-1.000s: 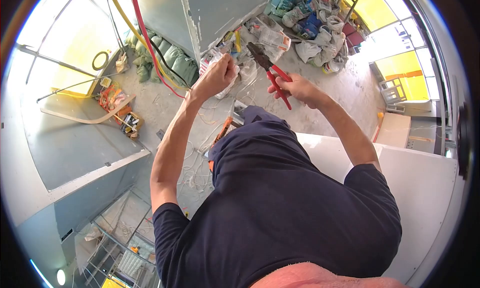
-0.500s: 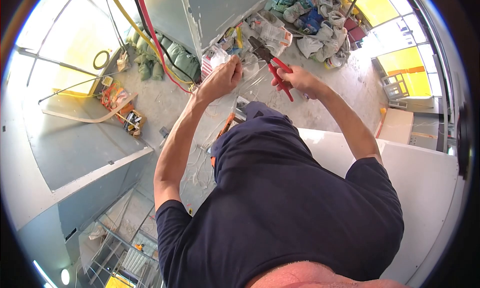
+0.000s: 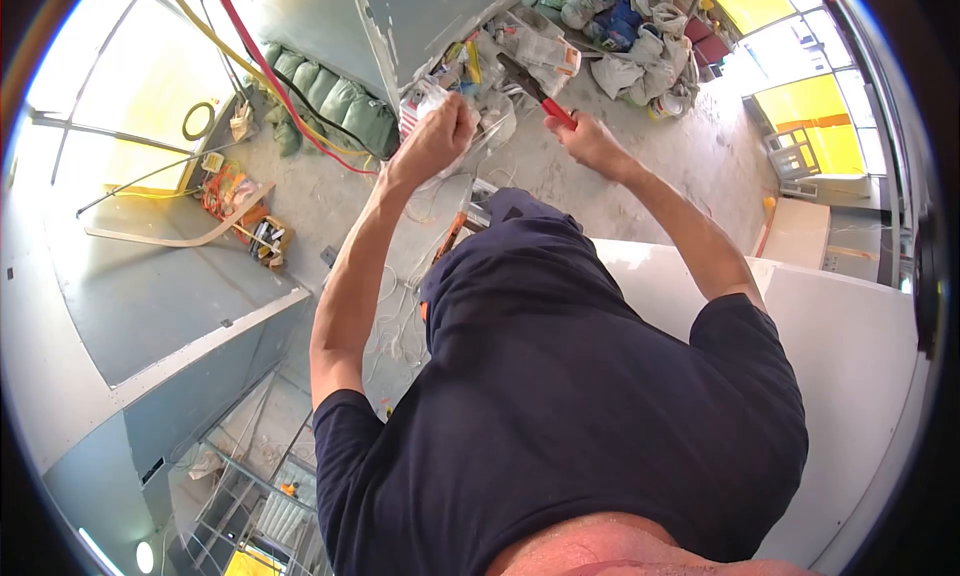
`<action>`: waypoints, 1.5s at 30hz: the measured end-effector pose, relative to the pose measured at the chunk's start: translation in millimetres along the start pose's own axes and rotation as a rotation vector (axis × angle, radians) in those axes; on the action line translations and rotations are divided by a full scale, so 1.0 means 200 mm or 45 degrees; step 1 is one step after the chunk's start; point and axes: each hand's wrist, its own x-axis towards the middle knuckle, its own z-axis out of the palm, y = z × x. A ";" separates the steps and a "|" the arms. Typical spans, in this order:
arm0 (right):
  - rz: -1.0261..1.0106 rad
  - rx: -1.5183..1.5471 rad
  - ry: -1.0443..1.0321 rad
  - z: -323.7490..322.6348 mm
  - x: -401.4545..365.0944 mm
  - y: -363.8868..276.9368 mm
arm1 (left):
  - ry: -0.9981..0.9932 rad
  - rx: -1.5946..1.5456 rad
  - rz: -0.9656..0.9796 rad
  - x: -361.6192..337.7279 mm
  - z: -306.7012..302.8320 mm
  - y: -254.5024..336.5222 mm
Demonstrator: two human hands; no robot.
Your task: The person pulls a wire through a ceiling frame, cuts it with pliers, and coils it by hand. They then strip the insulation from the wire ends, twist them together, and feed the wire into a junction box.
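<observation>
at the far left a curved strip (image 3: 190, 240) lies near an orange bag (image 3: 228, 190) and an open box of small items (image 3: 268, 240). a red cable (image 3: 240, 40), a yellow cable (image 3: 203, 24) and a black cable (image 3: 318, 114) run down in front of plump green sacks (image 3: 345, 106), towards the person's left wrist. the left hand (image 3: 438, 141) is closed in a fist, knuckles up, in front of the crumpled white bags on the floor; whether it grips a cable cannot be told. right of it, the red-handled pliers (image 3: 541, 95) slant up and leftward, their dark head in front of the littered floor, apart from the left hand. the right hand (image 3: 592, 144) is wrapped around their handles; the jaws look more or less together, though the view is small. further right sit a heap of filled bags (image 3: 650, 71) and, lower down, a white panel (image 3: 835, 351).
</observation>
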 end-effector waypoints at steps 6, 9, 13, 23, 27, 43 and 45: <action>-0.158 0.255 -0.223 -0.18 -0.12 0.15 | 0.232 0.032 -0.164 -0.02 -0.02 -0.17; -0.042 0.031 -0.156 -0.23 -0.15 0.35 | 0.269 0.048 -0.223 -0.05 -0.04 -0.19; 0.110 -0.401 -0.128 -0.22 -0.36 0.45 | 0.297 0.096 -0.261 -0.11 -0.07 -0.22; 0.381 -0.346 -0.288 0.00 -0.51 0.87 | 0.258 0.010 -0.306 -0.16 -0.15 -0.20; 0.564 -0.474 -0.346 0.00 -0.51 0.86 | 0.221 -0.009 -0.365 -0.17 -0.16 -0.16; 0.392 -0.774 -0.501 -0.27 -0.93 0.60 | 0.162 -0.184 -0.343 -0.07 -0.17 -0.31; 0.367 -0.802 -0.496 -0.26 -0.93 0.61 | 0.137 -0.244 -0.386 -0.06 -0.18 -0.31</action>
